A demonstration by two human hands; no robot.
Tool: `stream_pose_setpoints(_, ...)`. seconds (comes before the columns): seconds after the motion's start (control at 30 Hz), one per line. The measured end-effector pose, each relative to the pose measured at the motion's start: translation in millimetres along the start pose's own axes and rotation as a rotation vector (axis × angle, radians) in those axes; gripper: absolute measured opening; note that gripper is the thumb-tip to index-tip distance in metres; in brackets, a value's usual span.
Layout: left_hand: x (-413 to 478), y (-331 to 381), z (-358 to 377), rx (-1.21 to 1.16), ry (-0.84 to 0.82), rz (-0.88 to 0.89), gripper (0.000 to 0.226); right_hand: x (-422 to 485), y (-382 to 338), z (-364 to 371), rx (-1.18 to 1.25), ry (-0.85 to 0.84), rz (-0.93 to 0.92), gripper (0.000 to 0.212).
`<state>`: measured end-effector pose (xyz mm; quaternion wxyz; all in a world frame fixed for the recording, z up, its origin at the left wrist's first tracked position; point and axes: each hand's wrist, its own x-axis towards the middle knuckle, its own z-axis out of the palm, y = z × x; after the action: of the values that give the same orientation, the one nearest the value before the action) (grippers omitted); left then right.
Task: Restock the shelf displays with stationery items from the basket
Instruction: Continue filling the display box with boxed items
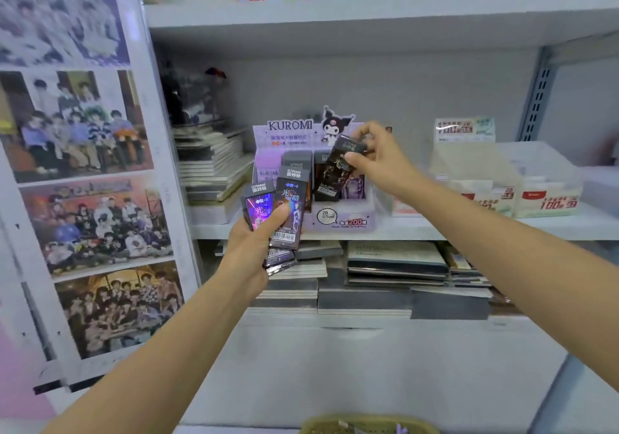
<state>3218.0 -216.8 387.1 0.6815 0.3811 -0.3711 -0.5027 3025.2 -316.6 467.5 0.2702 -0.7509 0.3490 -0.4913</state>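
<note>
Several packs [284, 212] fanned, gripped in left hand [253, 244]; outstretched right hand [380, 160] pinching dark pack [336, 172]

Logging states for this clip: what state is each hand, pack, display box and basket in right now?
Left hand: grips a fanned stack of packs.
Right hand: pinches one dark pack at the Kuromi display box.
Kuromi display box: open, partly filled, upright.
Cream display box: open, back tier looks empty.
Basket: mostly out of frame.

Left grip [254, 236] holds fanned packs [279, 212] at 8 o'clock of the Kuromi display box [338, 221]. Right grip [378, 159] pinches a single pack [338, 167], tilted, over the box. Basket [368, 425] rim at frame's 6 o'clock.
</note>
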Motion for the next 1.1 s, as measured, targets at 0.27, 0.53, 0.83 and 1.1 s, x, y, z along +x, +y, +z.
stream_pose_setpoints(0.27, 9, 3, -5, 0.035, -0.012, -0.017, 0.048, 21, 16, -3, -0.165, -0.135, -0.003, 0.018)
stream_pose_setpoints(0.53, 13, 4, -6, -0.021, 0.029, -0.074, 0.054, 33, 15, 19, -0.377, -0.010, -0.171, 0.030)
stream_pose_setpoints(0.83, 12, 1, -3, -0.016, -0.018, -0.090, 0.019, 21, 28, 28, -0.469, 0.145, -0.241, 0.026)
stream_pose_setpoints(1.1, 7, -6, 16, 0.025, -0.082, -0.077, 0.025, -21, 7, 38, 0.090, -0.164, 0.130, 0.035)
